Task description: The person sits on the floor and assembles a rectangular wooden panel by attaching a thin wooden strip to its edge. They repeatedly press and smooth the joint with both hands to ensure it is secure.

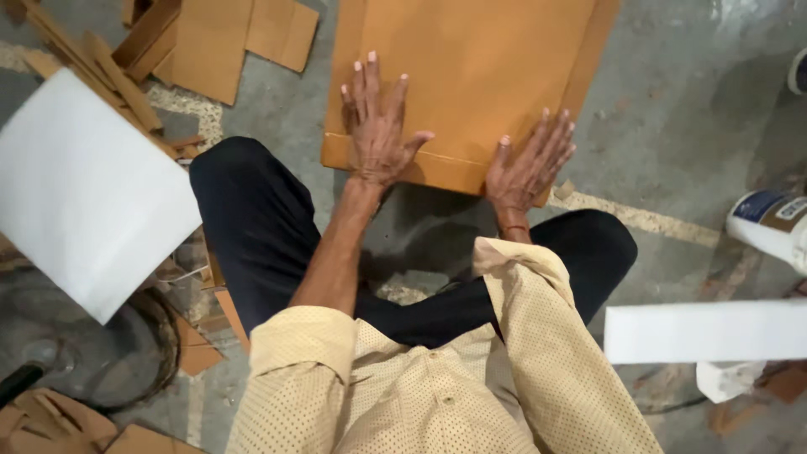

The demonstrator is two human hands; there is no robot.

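Floor: grey concrete floor, strewn with brown cardboard scraps.
Board: large flat brown cardboard sheet, on the floor before the knees.
Left hand: flat, fingers spread, pressing the sheet's near edge.
Right hand: flat, pressing its near corner.

Two hands — left hand and right hand — on one large brown cardboard sheet; two white sheets — one left, one right; one white container.
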